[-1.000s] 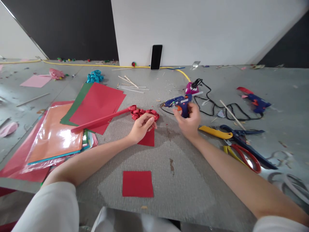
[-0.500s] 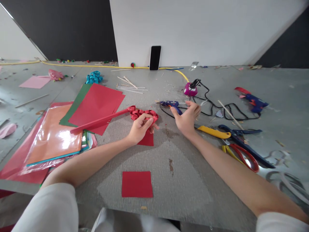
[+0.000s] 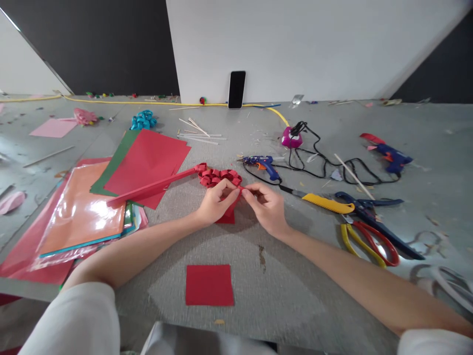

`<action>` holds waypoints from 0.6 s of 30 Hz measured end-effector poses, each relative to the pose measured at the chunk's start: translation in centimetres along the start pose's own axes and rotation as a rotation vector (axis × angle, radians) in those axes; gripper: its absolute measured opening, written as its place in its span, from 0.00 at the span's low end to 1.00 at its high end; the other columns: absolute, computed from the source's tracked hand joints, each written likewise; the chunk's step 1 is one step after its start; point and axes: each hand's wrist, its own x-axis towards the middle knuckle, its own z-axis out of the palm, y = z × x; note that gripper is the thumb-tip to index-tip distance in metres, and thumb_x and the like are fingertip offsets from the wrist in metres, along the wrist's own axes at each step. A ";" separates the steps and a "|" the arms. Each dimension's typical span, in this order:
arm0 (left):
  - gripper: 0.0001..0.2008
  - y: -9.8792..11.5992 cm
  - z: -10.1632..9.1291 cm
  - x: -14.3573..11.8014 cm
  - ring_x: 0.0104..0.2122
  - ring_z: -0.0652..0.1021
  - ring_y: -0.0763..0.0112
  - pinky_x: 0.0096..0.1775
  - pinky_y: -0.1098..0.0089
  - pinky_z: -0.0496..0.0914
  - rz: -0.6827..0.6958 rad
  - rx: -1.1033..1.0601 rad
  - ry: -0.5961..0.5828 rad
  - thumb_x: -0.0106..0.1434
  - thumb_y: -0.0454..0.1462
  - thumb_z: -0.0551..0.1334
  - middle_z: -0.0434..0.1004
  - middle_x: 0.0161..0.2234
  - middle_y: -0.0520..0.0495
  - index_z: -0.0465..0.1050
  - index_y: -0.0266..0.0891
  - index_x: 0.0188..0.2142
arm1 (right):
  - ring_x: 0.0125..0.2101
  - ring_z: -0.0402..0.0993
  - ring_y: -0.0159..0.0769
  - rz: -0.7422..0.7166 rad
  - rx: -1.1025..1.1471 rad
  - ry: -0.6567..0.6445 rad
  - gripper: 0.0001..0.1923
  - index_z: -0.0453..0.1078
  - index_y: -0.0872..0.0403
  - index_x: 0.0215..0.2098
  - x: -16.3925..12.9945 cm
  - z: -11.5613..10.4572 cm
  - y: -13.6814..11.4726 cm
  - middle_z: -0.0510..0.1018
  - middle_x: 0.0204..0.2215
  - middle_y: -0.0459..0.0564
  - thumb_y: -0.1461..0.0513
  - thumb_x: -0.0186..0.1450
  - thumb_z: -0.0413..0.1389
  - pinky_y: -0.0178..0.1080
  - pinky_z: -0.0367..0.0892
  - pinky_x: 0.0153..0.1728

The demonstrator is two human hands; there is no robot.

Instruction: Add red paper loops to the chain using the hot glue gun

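A red paper flower [image 3: 218, 176] of curled strips lies on the grey table [image 3: 295, 276], joined to a long red paper stem [image 3: 148, 188] that runs left. My left hand [image 3: 215, 203] pinches the flower's near edge. My right hand [image 3: 266, 207] meets it from the right, fingertips pinching a red paper piece [image 3: 229, 213] under the flower. The blue glue gun [image 3: 261, 163] lies on the table just behind my right hand, untouched.
Coloured paper sheets [image 3: 144, 160] and a plastic sleeve [image 3: 83, 209] lie at the left. A small red square [image 3: 209, 285] sits near the front edge. A yellow cutter [image 3: 323, 201], scissors [image 3: 369, 229], black cables [image 3: 328, 162] and a second glue gun [image 3: 391, 157] lie at the right. A phone [image 3: 236, 88] leans on the wall.
My right hand laid the blue glue gun down on the table, let go, and moved left to the red flower beside my left hand.
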 end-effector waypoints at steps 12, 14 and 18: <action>0.10 0.4 -0.3 0.1 0.34 0.82 0.70 0.39 0.69 0.77 0.048 0.132 0.100 0.66 0.43 0.68 0.85 0.35 0.44 0.81 0.37 0.36 | 0.29 0.73 0.34 -0.024 0.001 0.012 0.10 0.77 0.50 0.35 -0.2 -0.1 0.3 0.79 0.28 0.46 0.53 0.69 0.61 0.37 0.72 0.32; 0.09 0.5 -0.4 0.1 0.35 0.82 0.69 0.40 0.68 0.77 0.064 0.158 0.106 0.66 0.42 0.68 0.85 0.36 0.44 0.81 0.37 0.36 | 0.29 0.74 0.34 -0.019 0.000 0.013 0.10 0.77 0.50 0.36 -0.2 -0.1 0.2 0.79 0.29 0.46 0.53 0.69 0.61 0.37 0.72 0.33; 0.08 0.6 -0.4 0.1 0.35 0.82 0.69 0.41 0.68 0.77 0.080 0.180 0.116 0.65 0.40 0.68 0.86 0.36 0.44 0.82 0.37 0.36 | 0.29 0.74 0.34 -0.007 -0.005 0.002 0.11 0.77 0.50 0.35 -0.1 -0.1 -0.1 0.79 0.28 0.46 0.52 0.69 0.61 0.37 0.73 0.32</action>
